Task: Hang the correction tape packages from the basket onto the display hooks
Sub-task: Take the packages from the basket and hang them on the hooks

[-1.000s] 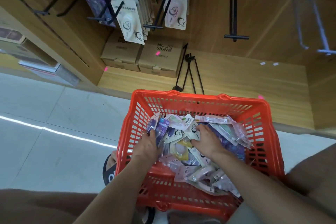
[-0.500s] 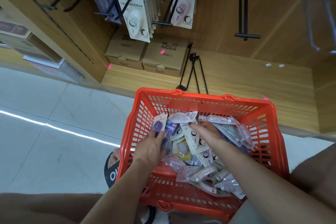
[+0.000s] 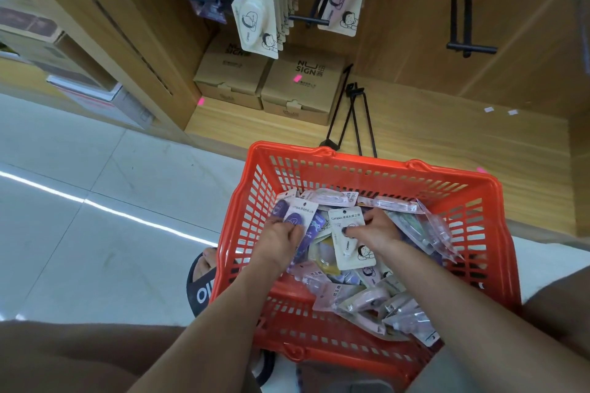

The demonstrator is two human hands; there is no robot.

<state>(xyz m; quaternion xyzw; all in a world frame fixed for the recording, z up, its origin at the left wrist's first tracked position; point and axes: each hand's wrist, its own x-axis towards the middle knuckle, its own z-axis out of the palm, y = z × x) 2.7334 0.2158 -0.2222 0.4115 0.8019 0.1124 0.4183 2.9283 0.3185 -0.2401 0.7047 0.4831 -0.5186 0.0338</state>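
While both hands sort the basket (image 3: 367, 166), each pinches a light, stiff card.
Left hand (image 3: 281, 241) holds purple packs (image 3: 295, 217); right hand (image 3: 378, 230) a white pack (image 3: 349, 238); grip below the hang-hole.

A wooden display unit (image 3: 415, 25) with a light-grain back panel fills the upper part of the view; its low base shelf (image 3: 431, 137) runs along the bottom of it, just above the floor. On that shelf, at its left end, two brown cardboard boxes (image 3: 271, 86) sit side by side — small pink stickers mark one box and the shelf edge. Left of the unit stands a second shelving unit (image 3: 48, 51), blurred. The floor (image 3: 95, 217) is pale grey tile, and a bright strip of reflected light (image 3: 105, 209) crosses it diagonally.
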